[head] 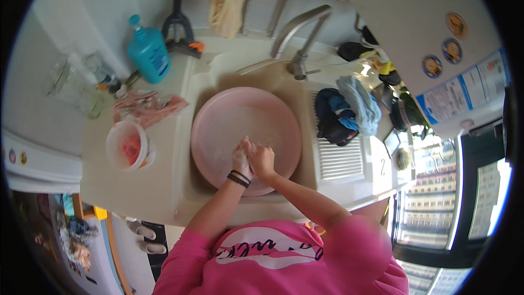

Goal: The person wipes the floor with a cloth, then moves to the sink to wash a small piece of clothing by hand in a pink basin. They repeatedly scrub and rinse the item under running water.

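My left hand (242, 157), with dark beaded bracelets at its wrist, and my right hand (262, 159) press together above a pink plastic basin (203, 102). Cloudy, whitish water (245, 123) with some bubbles fills part of the basin. My left hand looks wet and pale with suds. The fingers overlap, so whether a small thing lies between the palms cannot be seen. The basin sits inside a beige sink (186, 184), its near rim partly hidden by my forearms.
A metal faucet (301, 61) rises behind the basin. Bunched dark and light-blue clothes (348, 110) lie on the ribbed washboard (339, 162) at right. On the left stand a white bucket (114, 147), a pink cloth (143, 108) and a blue pump bottle (149, 55). A yellowish cloth (226, 8) hangs above.
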Demonstrator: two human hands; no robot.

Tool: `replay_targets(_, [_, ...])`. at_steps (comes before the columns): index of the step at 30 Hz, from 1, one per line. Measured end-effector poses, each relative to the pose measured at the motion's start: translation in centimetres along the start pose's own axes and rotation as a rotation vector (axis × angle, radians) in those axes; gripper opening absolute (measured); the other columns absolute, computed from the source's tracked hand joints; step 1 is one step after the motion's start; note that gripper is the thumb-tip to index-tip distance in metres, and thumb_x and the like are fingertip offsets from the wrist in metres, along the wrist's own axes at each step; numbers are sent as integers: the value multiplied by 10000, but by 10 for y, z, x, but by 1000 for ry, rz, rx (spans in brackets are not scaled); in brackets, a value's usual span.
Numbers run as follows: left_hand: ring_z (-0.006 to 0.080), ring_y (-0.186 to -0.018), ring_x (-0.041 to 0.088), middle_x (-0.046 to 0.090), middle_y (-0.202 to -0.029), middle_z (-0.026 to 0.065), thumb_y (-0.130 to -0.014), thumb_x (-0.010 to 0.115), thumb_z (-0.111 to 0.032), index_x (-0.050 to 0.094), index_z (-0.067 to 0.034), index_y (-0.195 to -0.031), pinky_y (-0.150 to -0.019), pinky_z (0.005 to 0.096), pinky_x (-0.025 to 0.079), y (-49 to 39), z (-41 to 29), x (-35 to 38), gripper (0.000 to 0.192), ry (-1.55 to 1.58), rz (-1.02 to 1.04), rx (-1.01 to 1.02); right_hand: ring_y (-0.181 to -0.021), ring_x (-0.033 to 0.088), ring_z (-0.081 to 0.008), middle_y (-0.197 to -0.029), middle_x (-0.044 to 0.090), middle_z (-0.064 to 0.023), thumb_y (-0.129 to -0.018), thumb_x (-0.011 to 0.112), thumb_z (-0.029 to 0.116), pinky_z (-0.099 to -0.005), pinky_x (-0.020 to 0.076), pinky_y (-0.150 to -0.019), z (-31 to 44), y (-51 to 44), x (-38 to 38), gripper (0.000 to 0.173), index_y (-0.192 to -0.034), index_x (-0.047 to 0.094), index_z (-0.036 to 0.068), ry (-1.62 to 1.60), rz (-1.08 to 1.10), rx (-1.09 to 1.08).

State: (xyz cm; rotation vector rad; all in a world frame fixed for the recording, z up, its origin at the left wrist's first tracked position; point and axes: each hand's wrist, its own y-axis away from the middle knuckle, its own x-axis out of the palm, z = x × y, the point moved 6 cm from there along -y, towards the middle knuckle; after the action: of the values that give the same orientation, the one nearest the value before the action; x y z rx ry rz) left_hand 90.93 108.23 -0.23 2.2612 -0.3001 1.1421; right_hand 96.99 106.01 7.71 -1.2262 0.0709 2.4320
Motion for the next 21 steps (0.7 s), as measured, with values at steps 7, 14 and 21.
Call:
replay_targets(7, [142, -836, 564, 584, -937, 11, -900, 482, -502, 555, -134, -1089, -720, 303, 468, -38, 33, -52, 420, 183, 360, -45, -599, 620, -381, -655, 607, -230, -891, 503, 391, -451, 502, -600, 28, 13, 2, 412, -768, 668, 35, 31, -135, -174])
replay_targets(14, [149, -831, 564, 576, -913, 18, -943, 391, -467, 523, -153, -1005, -717, 314, 456, 6, 16, 8, 346, 86, -137, -180, -587, 579, -392, -605, 569, -188, -868, 547, 296, -458, 485, -550, -6, -24, 13, 278, -769, 612, 44, 60, 43, -115])
replay_targets(21, [184, -959, 584, 585, -1047, 21, -939, 427, -421, 533, -128, -1094, -806, 342, 494, 12, 11, 5, 348, 112, -10, -283, -591, 593, -366, -605, 575, -180, -826, 556, 249, -458, 498, -578, -16, -23, 32, 210, -759, 611, 57, 23, 79, -157])
